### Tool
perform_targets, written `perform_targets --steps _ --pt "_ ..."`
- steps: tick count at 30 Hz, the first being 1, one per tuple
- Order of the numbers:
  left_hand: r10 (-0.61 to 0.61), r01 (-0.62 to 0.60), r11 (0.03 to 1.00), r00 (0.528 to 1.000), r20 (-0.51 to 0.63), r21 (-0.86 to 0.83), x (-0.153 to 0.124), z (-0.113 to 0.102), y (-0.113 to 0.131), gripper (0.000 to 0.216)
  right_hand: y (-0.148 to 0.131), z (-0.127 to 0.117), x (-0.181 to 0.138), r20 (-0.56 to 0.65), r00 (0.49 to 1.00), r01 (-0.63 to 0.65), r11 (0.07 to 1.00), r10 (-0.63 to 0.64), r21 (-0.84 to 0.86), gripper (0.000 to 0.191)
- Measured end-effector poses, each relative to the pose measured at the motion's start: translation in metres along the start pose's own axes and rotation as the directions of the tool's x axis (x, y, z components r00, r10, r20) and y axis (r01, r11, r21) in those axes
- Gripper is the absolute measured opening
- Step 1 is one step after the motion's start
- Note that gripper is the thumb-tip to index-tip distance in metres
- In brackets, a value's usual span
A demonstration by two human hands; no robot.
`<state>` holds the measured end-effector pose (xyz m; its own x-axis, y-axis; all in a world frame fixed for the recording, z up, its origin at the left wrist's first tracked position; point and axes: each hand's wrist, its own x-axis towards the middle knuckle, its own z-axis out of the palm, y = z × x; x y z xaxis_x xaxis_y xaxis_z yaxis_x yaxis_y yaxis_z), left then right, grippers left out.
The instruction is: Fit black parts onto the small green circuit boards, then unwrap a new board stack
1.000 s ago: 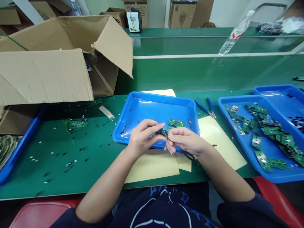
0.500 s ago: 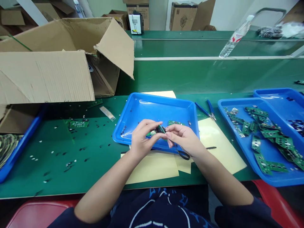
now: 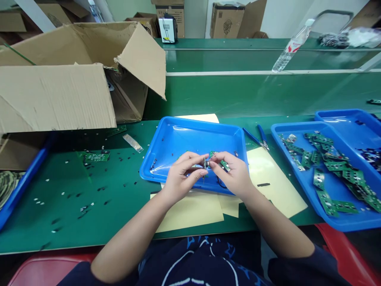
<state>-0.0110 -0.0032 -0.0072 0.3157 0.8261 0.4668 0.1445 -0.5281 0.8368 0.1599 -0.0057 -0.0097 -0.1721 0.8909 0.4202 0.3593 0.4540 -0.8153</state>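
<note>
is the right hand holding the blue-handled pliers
No, the blue-handled pliers lie just right of the middle blue tray, apart from the right hand.

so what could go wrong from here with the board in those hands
The thin green circuit board, pinched in the left hand with the right hand close by, might slip into the blue plastic tray below.

Green circuit boards heaped together in the other blue plastic tray could scratch one another.
</note>
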Motion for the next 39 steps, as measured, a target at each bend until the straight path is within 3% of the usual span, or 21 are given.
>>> perform_targets --steps 4,10,13,15,18,20,25,32,39 --pt "-0.028 0.030 0.999 0.998 0.063 -0.033 0.003 -0.001 0.001 0.029 0.003 0.002 0.000 -0.125 0.962 0.213 0.952 -0.244 -0.219 0.007" --pt "-0.102 0.135 0.981 0.970 0.221 -0.139 0.007 -0.006 0.004 0.025 0.007 0.000 0.000 -0.210 0.889 0.301 0.864 -0.408 -0.403 0.023" --pt "-0.086 0.127 0.978 0.969 0.233 -0.168 0.009 -0.010 0.005 0.027 0.008 -0.010 0.004 -0.317 0.864 0.264 0.888 -0.391 -0.376 0.042" --pt "-0.092 0.130 0.975 0.974 0.205 -0.179 0.009 -0.011 0.005 0.030 0.007 -0.017 0.007 -0.314 0.878 0.255 0.909 -0.360 -0.329 0.046" --pt "-0.131 0.163 0.969 0.976 0.176 -0.184 0.009 -0.011 0.005 0.034 0.006 -0.020 0.008 -0.137 0.917 0.316 0.894 -0.374 -0.319 0.037" --pt "-0.159 0.194 0.964 0.969 0.190 -0.183 0.008 -0.009 0.005 0.034 0.006 -0.018 0.007 -0.059 0.914 0.359 0.868 -0.401 -0.344 0.023" --pt "-0.223 0.252 0.945 0.963 0.149 -0.209 0.005 -0.003 0.003 0.034 0.006 -0.008 0.005 -0.087 0.900 0.375 0.861 -0.426 -0.344 0.009" --pt "-0.196 0.214 0.956 0.975 0.108 -0.200 0.005 -0.002 -0.001 0.032 0.004 -0.005 0.004 -0.048 0.966 0.233 0.940 -0.252 -0.247 0.005" --pt "-0.207 0.256 0.947 0.949 0.237 -0.195 0.009 -0.004 0.002 0.030 0.010 -0.007 0.003 -0.116 0.916 0.301 0.850 -0.383 -0.434 0.009"
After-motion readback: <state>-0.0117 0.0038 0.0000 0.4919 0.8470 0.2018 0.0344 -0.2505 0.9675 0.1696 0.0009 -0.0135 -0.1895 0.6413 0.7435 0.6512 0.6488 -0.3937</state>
